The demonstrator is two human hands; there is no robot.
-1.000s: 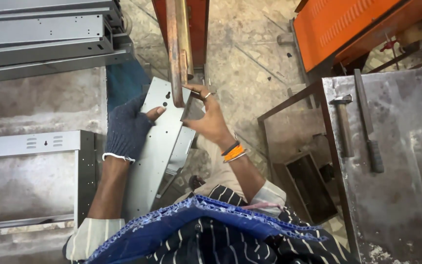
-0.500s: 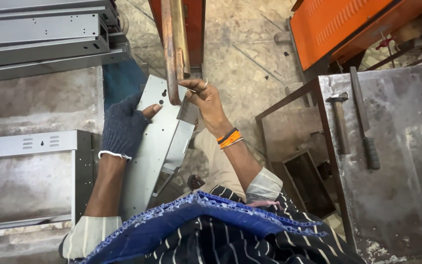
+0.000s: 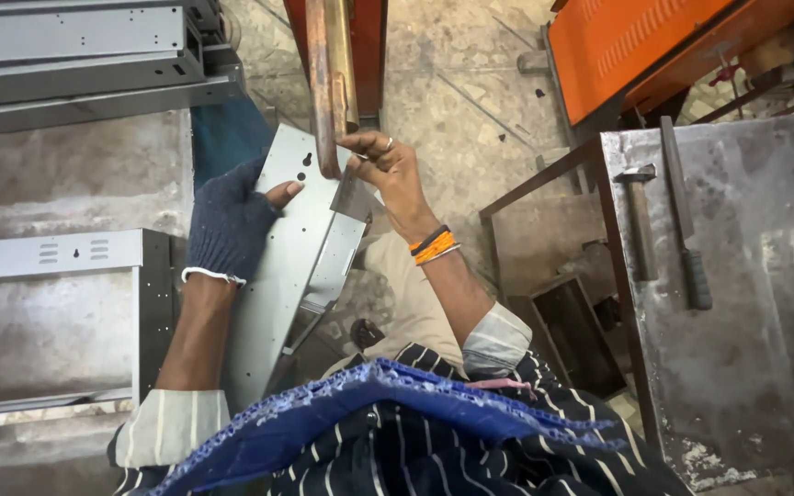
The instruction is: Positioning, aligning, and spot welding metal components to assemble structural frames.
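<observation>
The work in hand looked like lining up a grey sheet-metal panel under the lower end of a rusty upright bar. The panel lay slanted across the person's lap, its top end reaching the bar's tip and its lower end hidden behind the blue striped clothing. The left hand, in a dark knit glove, clasped the panel's left edge, thumb laid on the face and fingers wrapped around the side. The right hand, bare, with a ring and an orange wristband, was pinched narrow on the panel's upper right corner, just beside the bar's tip; whether the fingers also touched the bar could not be told. By my judgement the positioning was at a fine-adjustment stage: both hands steadied the sheet and nothing was being struck or pulled. Any further move would call for keeping the right fingertips out from between bar and sheet, and for the left hand to keep the long panel from swinging. To the right, well apart, a hammer and a long hand tool lay on a steel table; more panels were stacked at upper left.
</observation>
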